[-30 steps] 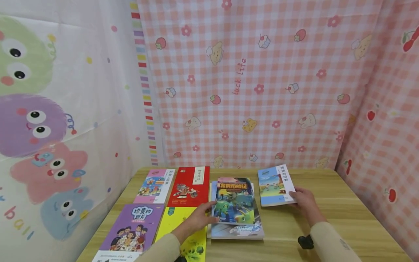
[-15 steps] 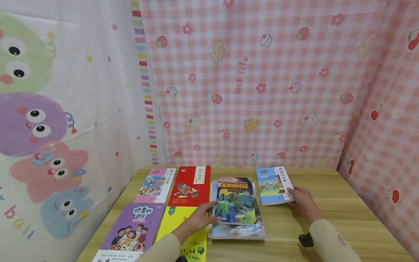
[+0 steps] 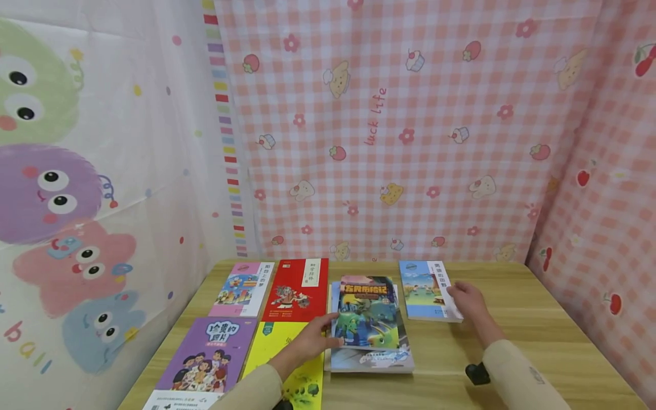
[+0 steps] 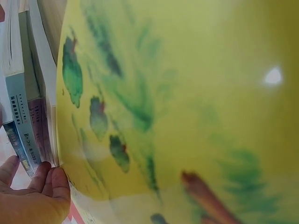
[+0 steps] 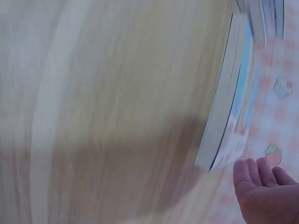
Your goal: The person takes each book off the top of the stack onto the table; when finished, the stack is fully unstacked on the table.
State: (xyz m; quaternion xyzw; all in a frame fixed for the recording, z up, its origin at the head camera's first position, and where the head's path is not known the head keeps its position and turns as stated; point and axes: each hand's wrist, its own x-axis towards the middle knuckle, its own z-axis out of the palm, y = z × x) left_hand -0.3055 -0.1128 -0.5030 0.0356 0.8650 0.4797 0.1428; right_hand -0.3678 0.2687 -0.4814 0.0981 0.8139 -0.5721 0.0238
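The left hand (image 3: 310,343) touched the left edge of the book stack (image 3: 368,313), thumb and fingers apart. The blue-covered paperback (image 3: 421,290) lay on the worktop (image 3: 512,296), straighter than a second earlier. Right-hand fingers (image 5: 254,171) extended beside its right edge, pinching nothing; placement looked nearly complete.

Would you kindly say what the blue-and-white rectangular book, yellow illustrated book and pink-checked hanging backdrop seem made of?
The blue-and-white book: likely paper pages in smooth card, since its edge shows a pale page block. The yellow book: probably glossy coated card, as its cover mirrors a bright spot. The checked backdrop: perhaps thin matte cloth, judging by its soft ripples.
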